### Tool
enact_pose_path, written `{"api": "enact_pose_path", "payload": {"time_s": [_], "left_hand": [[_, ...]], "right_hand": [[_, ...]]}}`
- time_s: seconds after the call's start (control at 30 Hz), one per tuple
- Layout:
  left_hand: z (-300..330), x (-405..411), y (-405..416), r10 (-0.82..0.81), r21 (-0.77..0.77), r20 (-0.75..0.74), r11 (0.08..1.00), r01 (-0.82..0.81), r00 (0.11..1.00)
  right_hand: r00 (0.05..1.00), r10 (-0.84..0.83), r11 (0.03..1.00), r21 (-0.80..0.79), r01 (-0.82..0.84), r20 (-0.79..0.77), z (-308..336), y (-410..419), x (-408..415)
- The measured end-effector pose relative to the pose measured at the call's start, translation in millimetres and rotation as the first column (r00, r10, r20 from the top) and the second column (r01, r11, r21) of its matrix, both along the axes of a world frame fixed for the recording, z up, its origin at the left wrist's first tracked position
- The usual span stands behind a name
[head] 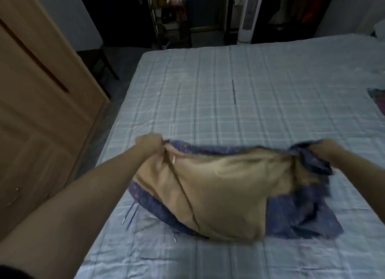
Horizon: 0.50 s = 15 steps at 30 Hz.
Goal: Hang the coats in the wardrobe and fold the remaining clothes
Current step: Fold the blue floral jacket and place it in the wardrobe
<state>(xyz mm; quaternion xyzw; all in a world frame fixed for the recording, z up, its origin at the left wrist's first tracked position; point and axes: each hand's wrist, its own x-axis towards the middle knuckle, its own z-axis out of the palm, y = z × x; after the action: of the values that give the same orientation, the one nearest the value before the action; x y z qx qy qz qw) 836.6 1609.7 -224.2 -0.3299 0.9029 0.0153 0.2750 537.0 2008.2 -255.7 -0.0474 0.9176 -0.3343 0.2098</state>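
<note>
Both bare forearms reach out over the pale blue checked bedsheet (260, 86). Left hand (149, 143) and right hand (325, 148) each clutch a far corner of the blue patterned garment with tan lining (218, 187), whose lower part lies on the sheet.

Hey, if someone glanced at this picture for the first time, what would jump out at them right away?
First, the tan and blue garment held up over the near part of the bed, with the left hand gripping one top corner and the right hand gripping the other. Next, the checked pale blue bed itself fills the middle of the view. A wooden wardrobe stands along the left edge.
</note>
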Motion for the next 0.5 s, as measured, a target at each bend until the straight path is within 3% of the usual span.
{"api": "enact_pose_path", "payload": {"time_s": [0.07,0.17,0.23,0.3,0.37,0.43,0.5], "left_hand": [[10,-46,-31,0.114,-0.027,-0.425,0.990,-0.138,0.898],[25,-109,-65,0.218,0.190,-0.683,0.975,-0.118,0.698],[6,-136,-72,0.200,0.217,-0.721,0.974,-0.059,0.663],[-31,-149,-62,0.088,0.097,-0.760,0.995,-0.021,0.644],[-84,-142,-33,-0.028,0.016,-0.782,0.998,0.065,0.623],[-149,-113,9,-0.243,-0.072,-0.737,0.956,0.284,0.631],[-210,-75,49,-0.459,-0.066,-0.655,0.826,0.559,0.600]], "right_hand": [[0.987,-0.145,0.918,-0.364,0.158,0.063,25,-69,-9],[0.985,-0.008,0.805,-0.583,0.109,0.172,57,-147,-37],[0.995,0.070,0.882,-0.471,-0.028,0.071,45,-178,-37],[0.970,0.182,0.940,-0.262,-0.219,-0.159,3,-196,-23],[0.933,0.204,0.954,-0.152,-0.257,-0.297,-58,-192,-3],[0.951,0.193,0.976,-0.057,-0.212,-0.242,-123,-168,21],[0.974,0.187,0.978,0.119,-0.172,-0.126,-180,-136,44]]}}
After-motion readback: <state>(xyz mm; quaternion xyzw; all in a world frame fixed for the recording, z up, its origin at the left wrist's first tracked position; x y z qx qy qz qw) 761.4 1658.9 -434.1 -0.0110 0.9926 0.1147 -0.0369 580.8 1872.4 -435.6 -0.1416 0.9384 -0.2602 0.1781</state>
